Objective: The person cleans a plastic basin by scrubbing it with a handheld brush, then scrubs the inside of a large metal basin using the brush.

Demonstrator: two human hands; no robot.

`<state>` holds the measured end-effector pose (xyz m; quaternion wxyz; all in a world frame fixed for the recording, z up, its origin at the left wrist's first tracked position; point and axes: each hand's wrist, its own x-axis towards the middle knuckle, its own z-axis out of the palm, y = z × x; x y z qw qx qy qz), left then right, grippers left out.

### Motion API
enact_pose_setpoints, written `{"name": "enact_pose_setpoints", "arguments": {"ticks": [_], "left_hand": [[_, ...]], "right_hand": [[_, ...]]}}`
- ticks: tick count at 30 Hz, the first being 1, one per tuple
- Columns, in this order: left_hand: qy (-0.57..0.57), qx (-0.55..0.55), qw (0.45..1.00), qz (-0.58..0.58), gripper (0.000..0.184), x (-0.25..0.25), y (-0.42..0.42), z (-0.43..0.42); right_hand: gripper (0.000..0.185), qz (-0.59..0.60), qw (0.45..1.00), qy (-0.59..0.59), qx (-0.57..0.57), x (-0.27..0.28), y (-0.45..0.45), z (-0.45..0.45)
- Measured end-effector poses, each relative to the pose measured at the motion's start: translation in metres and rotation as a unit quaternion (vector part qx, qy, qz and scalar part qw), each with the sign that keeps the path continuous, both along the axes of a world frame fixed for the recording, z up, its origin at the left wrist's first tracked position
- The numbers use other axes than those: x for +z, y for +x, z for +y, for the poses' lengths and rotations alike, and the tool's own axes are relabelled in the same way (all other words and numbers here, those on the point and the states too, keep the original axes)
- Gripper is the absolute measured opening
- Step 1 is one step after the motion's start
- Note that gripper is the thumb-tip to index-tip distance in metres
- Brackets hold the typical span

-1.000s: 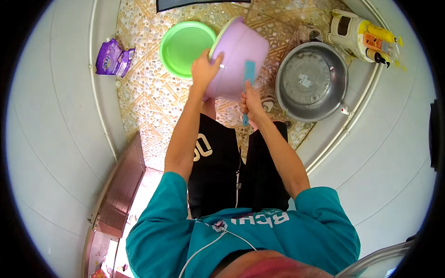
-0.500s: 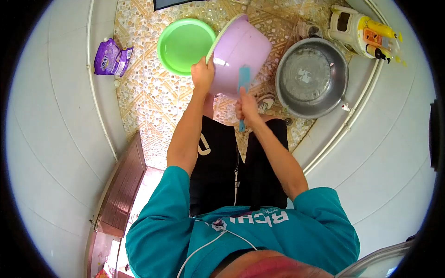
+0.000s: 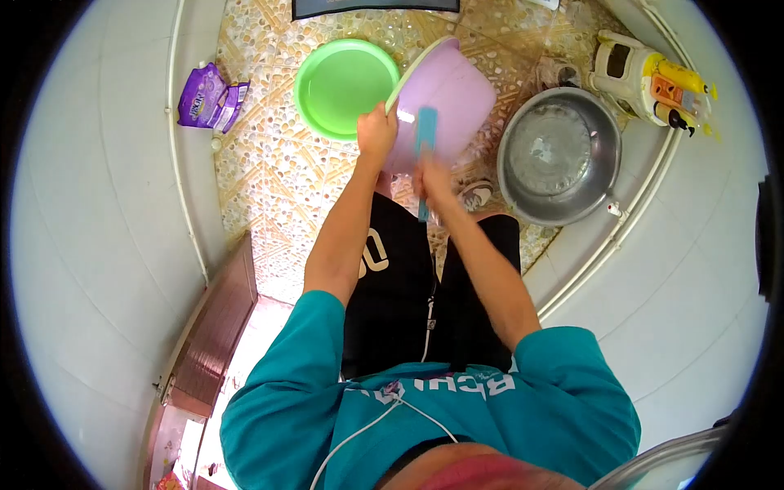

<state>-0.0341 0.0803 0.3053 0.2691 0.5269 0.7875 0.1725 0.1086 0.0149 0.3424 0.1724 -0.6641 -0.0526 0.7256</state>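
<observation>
purple basin (image 3: 457, 102) tilts, rim in the left hand (image 3: 377, 131), beyond the right hand (image 3: 431, 176) gripping a blue brush (image 3: 425, 127).

Basin (image 3: 457, 98) in left hand (image 3: 377, 133), brush (image 3: 426, 128) in right (image 3: 432, 176)

One head-worn camera gives the whole view; it looks steeply down and a little forward over the person's own teal shirt (image 3: 286, 380), which spreads across the near edge, close to the lens; both arms stretch away from it, so the left hand (image 3: 377, 133) and right hand (image 3: 431, 178) lie at middle range, on the far side of centre, seen from above; around and beyond them the tiled floor (image 3: 273, 184) runs to the far edge; the lens is very wide, taking in the left wall (image 3: 90, 204) and right wall (image 3: 678, 245) together, bending their lines into curves and leaving the corners black.
</observation>
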Motion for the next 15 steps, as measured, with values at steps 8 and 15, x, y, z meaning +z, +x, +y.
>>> {"name": "enact_pose_setpoints", "arguments": {"ticks": [8, 15], "left_hand": [[0.032, 0.009, 0.999, -0.041, 0.032, 0.013, 0.008, -0.005], [0.075, -0.008, 0.997, -0.031, 0.03, 0.0, 0.022, -0.007]], "right_hand": [[0.054, 0.108, 0.991, -0.08, -0.026, 0.022, -0.017, -0.005], [0.057, 0.079, 0.995, 0.022, -0.064, -0.001, 0.012, 0.037]]}}
